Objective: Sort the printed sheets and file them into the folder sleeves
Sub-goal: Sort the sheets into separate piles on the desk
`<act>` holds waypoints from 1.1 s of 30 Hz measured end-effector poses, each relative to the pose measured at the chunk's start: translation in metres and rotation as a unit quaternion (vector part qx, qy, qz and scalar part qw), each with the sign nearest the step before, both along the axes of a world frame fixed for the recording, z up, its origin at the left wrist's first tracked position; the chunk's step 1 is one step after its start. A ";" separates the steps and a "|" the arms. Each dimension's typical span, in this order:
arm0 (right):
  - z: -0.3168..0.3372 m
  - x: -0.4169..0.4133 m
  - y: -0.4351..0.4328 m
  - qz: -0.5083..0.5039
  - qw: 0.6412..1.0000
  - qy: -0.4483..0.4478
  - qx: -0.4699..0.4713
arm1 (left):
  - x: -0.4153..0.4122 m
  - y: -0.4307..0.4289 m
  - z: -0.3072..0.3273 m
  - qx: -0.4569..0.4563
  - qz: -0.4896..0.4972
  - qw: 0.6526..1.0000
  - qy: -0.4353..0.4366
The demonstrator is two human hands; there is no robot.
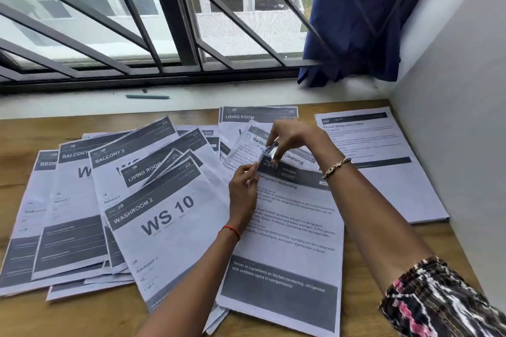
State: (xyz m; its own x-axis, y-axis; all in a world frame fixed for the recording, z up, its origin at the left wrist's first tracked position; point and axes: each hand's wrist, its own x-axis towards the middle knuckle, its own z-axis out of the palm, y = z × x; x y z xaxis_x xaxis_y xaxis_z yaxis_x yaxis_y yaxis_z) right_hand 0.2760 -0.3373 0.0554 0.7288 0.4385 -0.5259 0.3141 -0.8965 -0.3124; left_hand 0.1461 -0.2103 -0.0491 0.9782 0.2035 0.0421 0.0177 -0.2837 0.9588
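thin, floppy, slick sleeve [247, 148], pinched edgewise by left hand [243, 183] and right hand [290, 137]; best taken by corners.

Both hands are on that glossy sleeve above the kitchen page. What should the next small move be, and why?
Probably pull the two layers of the clear sleeve apart at its edge. The right hand and left hand each pinch it, and the Refrigerator Restocking sheet lies unfiled right beneath. Whether the mouth is open yet is hard to tell.
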 end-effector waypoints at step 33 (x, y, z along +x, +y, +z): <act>-0.017 -0.005 0.015 0.070 0.997 0.035 0.001 | 0.002 0.000 0.004 0.009 0.008 1.000 0.009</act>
